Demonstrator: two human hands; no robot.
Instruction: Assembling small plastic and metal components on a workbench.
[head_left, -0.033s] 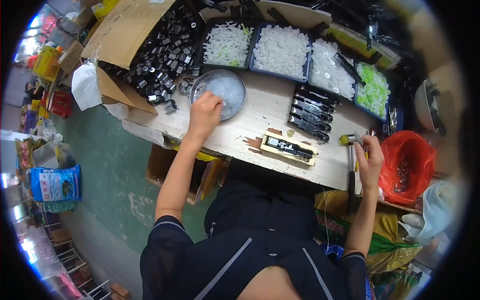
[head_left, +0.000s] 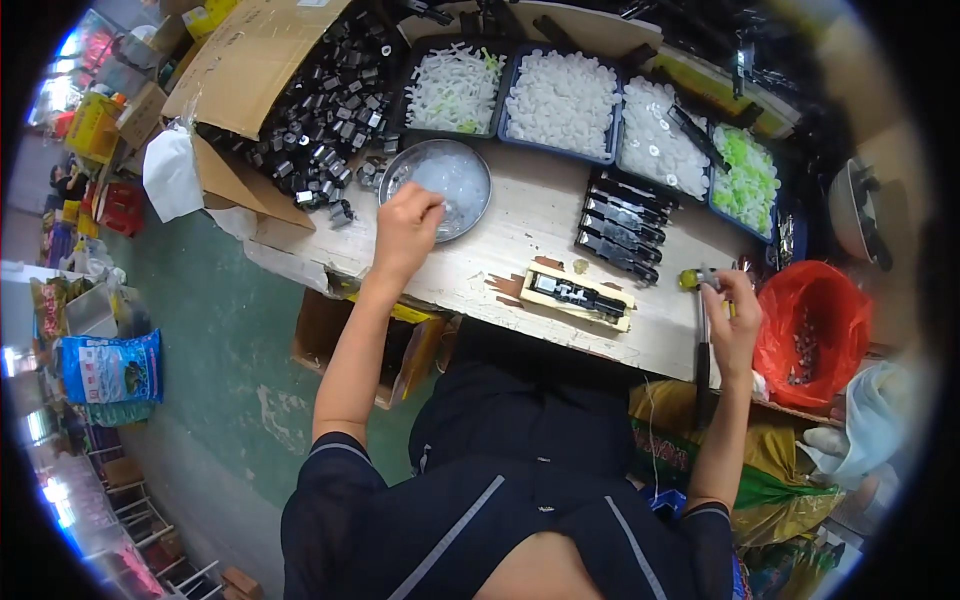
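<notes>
My left hand [head_left: 408,222] is over the near left rim of a round metal bowl [head_left: 484,215]. Its fingers are pinched together; anything small between the tips is too hard to make out. Whitish, translucent contents [head_left: 462,180] lie in the bowl. My right hand [head_left: 735,315] is at the table's right front, fingers bent round the head of a hammer [head_left: 703,350] with a yellow face and dark handle. Between the hands, a black and metal part [head_left: 575,295] sits in a cream-coloured holder [head_left: 540,270]. Behind it several similar black parts [head_left: 622,228] lie in a row.
Trays of white strips [head_left: 455,88], white pieces [head_left: 562,100], clear discs [head_left: 660,135] and green pieces [head_left: 745,180] line the back. A carton [head_left: 240,65] beside black metal pieces [head_left: 330,120] stands left. A red bag [head_left: 830,310] with small bits is at right.
My right hand has shifted slightly left, closer onto the hammer's head. My left hand has hardly moved, staying pinched over the bowl. The part in its holder is unchanged.
</notes>
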